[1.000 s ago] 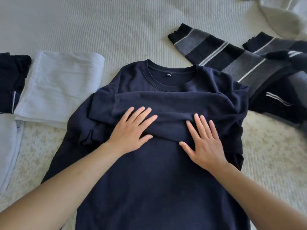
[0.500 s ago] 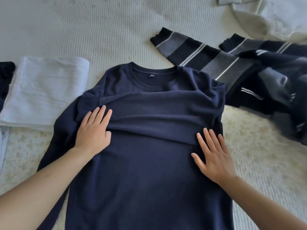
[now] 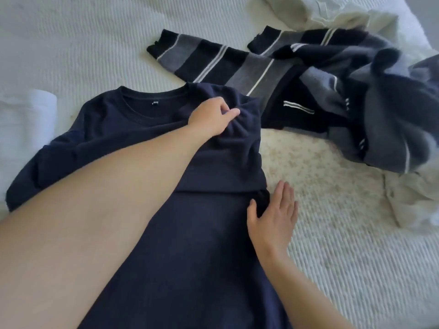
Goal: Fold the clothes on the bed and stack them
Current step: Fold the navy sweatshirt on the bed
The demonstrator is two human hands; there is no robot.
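A navy sweatshirt (image 3: 202, 245) lies flat on the bed, collar away from me, with its sleeves folded across the chest. My left arm reaches across it, and my left hand (image 3: 213, 116) pinches bunched fabric at the sweatshirt's right shoulder. My right hand (image 3: 273, 217) lies flat with straight fingers against the sweatshirt's right side edge, just below the folded sleeve, partly on the bedcover.
A black and grey striped sweater (image 3: 320, 74) lies crumpled at the back right, touching the sweatshirt's shoulder. A folded white garment (image 3: 26, 122) sits at the left. Pale clothes (image 3: 332, 13) are heaped at the top right. The white ribbed bedcover (image 3: 356, 269) spreads all around.
My left hand moved from the sweatshirt's left side across to its right shoulder and took hold of the fabric. My right hand slid to the right side edge. The view shifted right.
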